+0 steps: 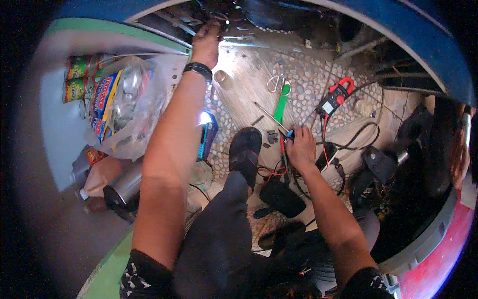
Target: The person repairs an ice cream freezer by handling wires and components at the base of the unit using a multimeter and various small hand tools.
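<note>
With left hand point(208, 37) outstretched into dark cavity point(298, 31), unable to tell grip; with half-curled right hand point(301, 148), pinching blue-handled screwdriver point(289, 133).

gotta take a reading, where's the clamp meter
The clamp meter lies on the pebbled floor, right of centre in the head view, beyond the right hand.

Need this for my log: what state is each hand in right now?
Left hand: partly in shadow; open or closed can't be told.
Right hand: closed, holding a screwdriver.
</note>
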Motion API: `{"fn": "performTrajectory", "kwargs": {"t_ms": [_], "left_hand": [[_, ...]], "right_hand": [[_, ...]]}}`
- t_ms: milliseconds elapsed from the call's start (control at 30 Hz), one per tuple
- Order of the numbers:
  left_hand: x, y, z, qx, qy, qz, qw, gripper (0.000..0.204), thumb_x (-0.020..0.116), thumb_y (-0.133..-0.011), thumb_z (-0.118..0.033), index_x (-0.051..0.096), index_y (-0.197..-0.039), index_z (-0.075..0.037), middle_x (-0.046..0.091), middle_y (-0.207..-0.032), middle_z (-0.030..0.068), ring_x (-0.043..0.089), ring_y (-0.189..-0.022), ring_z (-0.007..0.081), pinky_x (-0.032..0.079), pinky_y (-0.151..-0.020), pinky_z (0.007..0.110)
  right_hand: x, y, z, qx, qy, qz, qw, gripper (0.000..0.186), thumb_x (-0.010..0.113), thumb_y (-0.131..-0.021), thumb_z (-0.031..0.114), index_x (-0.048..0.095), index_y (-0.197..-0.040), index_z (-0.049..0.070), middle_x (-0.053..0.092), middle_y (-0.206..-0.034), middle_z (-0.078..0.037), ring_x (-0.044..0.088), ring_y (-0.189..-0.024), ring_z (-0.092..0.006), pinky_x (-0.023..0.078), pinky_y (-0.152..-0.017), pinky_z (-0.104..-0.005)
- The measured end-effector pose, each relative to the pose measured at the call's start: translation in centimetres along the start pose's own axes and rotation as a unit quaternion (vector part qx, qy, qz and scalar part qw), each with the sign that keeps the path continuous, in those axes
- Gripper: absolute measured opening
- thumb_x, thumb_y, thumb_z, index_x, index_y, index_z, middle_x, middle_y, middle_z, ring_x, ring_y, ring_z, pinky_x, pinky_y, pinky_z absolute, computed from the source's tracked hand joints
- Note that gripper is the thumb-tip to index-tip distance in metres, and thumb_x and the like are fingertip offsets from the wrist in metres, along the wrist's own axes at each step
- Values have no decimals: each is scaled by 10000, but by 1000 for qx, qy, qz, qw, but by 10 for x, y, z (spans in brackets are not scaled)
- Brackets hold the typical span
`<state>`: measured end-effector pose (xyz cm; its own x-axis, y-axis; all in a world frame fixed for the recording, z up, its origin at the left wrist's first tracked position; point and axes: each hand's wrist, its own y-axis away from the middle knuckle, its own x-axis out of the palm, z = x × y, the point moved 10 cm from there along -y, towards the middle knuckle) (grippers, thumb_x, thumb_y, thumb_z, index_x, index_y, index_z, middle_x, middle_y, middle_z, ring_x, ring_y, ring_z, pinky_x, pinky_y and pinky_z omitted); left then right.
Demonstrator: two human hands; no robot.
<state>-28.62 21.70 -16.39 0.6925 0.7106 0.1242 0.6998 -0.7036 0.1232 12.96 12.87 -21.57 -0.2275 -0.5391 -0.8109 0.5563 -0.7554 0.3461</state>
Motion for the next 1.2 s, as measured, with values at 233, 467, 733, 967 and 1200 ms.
{"fn": "performTrajectory", "kwargs": {"t_ms": [233,467,733,967,1200], "left_hand": [[21,18,-33,182,-304,-61,933,257,661,-906,-154,686,-1149,-76,663,-1134,185,617,-1053,338,473,-941,396],[24,11,-16,147,-258,-18,955,391,713,-869,-172,627,-1237,-69,609,-1225,200,578,-1158,354,457,-1000,410],[30,31,-33,81,-271,-36,958,419,687,-906,-172,572,-1285,-38,651,-1219,200,634,-1123,331,484,-962,390],[60,21,-30,115,-347,6,931,451,666,-923,-178,552,-1346,-71,645,-1253,181,596,-1189,329,470,-993,398],[47,12,-4,182,-238,7,954,268,626,-934,-59,604,-1198,-17,674,-1156,149,636,-1066,284,483,-927,348]], "right_hand": [[-3,1,4,-30,30,-22,999,434,653,-838,158,552,-1248,56,542,-1140,-169,537,-1111,-361,448,-919,-499],[-4,4,2,-61,42,5,997,458,658,-823,119,545,-1261,52,540,-1133,-183,534,-1099,-379,448,-943,-490],[-5,14,0,-68,44,-5,997,500,661,-808,91,529,-1286,27,546,-1159,-198,525,-1110,-384,440,-949,-484],[-30,27,3,-71,37,-71,994,534,691,-786,112,527,-1289,37,565,-1103,-182,552,-1028,-378,440,-886,-499],[-77,56,-9,-31,51,-71,996,481,724,-801,208,581,-1230,46,568,-1173,-188,556,-1107,-372,464,-933,-494]]}}
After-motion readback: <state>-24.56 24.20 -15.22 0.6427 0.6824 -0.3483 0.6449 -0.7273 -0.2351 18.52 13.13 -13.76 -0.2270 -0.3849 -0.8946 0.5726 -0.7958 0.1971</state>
